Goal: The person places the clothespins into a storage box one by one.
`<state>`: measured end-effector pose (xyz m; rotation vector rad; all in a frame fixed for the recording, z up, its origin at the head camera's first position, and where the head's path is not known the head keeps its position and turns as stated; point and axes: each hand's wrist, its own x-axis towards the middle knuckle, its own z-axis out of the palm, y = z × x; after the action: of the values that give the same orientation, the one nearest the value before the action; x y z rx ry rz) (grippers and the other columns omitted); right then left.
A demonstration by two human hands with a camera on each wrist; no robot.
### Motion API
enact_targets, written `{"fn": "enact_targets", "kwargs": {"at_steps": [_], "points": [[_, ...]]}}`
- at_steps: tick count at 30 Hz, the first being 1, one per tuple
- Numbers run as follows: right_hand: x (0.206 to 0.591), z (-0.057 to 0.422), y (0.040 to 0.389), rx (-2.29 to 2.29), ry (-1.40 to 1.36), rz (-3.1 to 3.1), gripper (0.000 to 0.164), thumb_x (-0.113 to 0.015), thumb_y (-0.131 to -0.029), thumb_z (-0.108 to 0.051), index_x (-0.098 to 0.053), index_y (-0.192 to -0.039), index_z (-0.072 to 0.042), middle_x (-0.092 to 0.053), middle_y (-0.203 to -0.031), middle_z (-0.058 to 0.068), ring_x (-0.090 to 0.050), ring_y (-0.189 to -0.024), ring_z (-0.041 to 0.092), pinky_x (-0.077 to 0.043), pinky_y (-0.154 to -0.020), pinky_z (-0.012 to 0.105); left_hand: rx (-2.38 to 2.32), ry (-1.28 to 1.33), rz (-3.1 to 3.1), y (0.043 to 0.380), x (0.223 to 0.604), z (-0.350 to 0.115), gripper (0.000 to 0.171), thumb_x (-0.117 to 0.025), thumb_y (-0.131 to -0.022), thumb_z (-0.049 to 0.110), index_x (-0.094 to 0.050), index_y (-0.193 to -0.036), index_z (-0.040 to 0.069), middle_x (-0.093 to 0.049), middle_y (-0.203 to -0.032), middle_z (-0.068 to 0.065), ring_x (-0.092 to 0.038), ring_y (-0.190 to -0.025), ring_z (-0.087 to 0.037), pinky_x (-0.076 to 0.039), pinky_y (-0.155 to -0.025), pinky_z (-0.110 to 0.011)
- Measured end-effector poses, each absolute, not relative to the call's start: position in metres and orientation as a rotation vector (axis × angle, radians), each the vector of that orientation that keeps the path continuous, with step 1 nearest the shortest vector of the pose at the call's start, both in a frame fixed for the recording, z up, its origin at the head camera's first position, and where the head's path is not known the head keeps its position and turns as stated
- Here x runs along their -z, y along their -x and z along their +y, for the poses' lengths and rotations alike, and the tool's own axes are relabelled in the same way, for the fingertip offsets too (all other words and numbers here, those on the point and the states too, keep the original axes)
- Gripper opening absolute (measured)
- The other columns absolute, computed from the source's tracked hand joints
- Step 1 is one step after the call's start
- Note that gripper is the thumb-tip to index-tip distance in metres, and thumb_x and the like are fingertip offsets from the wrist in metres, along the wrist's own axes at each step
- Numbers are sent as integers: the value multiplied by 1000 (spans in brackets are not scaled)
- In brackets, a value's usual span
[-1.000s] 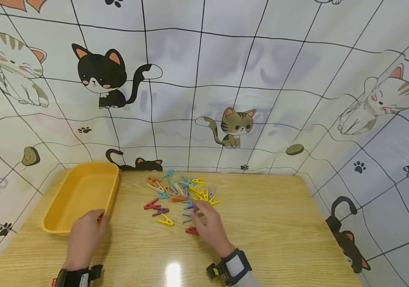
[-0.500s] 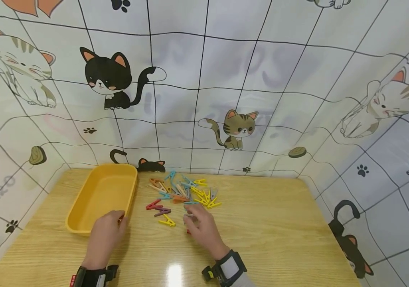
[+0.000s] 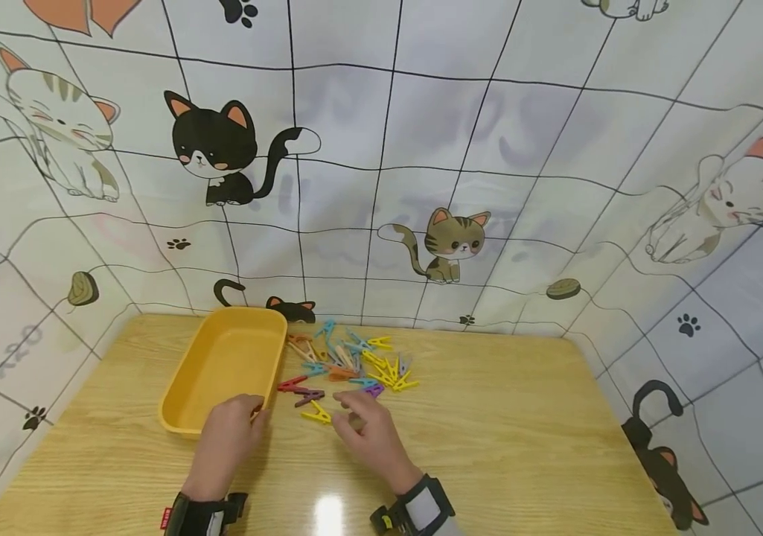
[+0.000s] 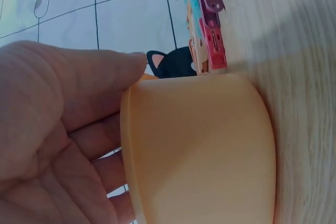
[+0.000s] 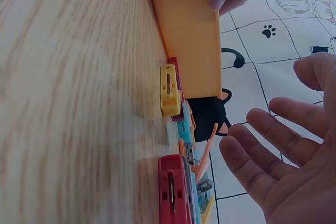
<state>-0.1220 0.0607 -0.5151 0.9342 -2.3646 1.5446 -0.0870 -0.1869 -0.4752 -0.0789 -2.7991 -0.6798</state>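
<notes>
My left hand point(image 3: 230, 439) grips the near right corner of a yellow plastic tray point(image 3: 220, 365), thumb and fingers on its rim. The left wrist view shows that hold on the tray wall point(image 4: 199, 145) closely. Just right of the tray lies a loose pile of coloured clothespins point(image 3: 344, 357). Over the pile's near side hovers my right hand point(image 3: 374, 439), its fingers spread loosely with nothing between them. A yellow clothespin point(image 3: 317, 414) lies to its left, a purple one point(image 3: 374, 389) beyond its fingers. In the right wrist view a red clothespin point(image 5: 173, 187) lies below the fingers.
The wooden table point(image 3: 508, 424) extends to the right of the pile. A white sheet with cat drawings point(image 3: 354, 186) hangs behind the table and along its sides. Both wrists wear strapped black bands.
The tray has slid right with my left hand, up beside the clothespins. My right hand has shifted left over the pile's near side, uncovering the purple clothespin.
</notes>
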Motion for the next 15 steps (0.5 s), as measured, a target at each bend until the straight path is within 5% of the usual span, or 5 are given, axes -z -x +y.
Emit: {"fn": "enact_targets", "kwargs": {"at_steps": [9,15], "points": [[513,61,120,-1510,-936,-2390,29,-65,-100,-12,-70,-127,-3,-69,-125,14,-69,-102,36,-61,-78,41,672,103,-2804,87,472,-182,17,-82,-85,5,-76,-96,-6,-74,-86,-16,-68,-73,-27,-56,-66,-46],[503,63,119,-1453,-948,-2420,28,-66,-98,-7,-70,-126,-2,-70,-124,15,-70,-97,35,-61,-75,37,793,39,-2740,83,465,-195,30,-78,-92,12,-74,-112,-10,-74,-104,-25,-70,-96,-43,-56,-83,-57]]}}
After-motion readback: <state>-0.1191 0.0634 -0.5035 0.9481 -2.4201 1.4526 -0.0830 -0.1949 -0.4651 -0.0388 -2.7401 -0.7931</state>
